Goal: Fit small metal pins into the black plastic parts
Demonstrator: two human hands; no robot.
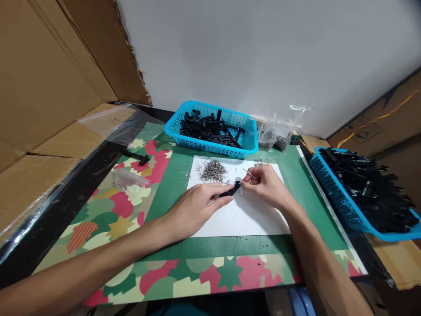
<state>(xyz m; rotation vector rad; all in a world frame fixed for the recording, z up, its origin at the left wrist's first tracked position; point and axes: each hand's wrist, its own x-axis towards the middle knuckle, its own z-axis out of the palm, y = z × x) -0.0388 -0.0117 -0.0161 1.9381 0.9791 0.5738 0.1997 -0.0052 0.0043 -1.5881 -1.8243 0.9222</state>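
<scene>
My left hand (200, 204) is closed around a small black plastic part (230, 191), holding it low over a white paper sheet (243, 221). My right hand (265, 182) is pinched at the far end of that part. A thin metal rod (250, 174) sticks out from its fingers toward the upper left. Whether these fingertips also hold a small piece is too fine to make out. Just beyond the hands, a pile of small metal pieces (213, 170) lies on the paper, and a smaller pile (262, 162) sits behind my right hand.
A blue basket (210, 144) of black parts stands at the back, and a second, fuller blue basket (348, 206) at the right. Clear bags (276, 134) rest against the wall. One black part (144, 160) and a plastic bag (130, 179) lie at the left. Cardboard (66, 131) borders the left side.
</scene>
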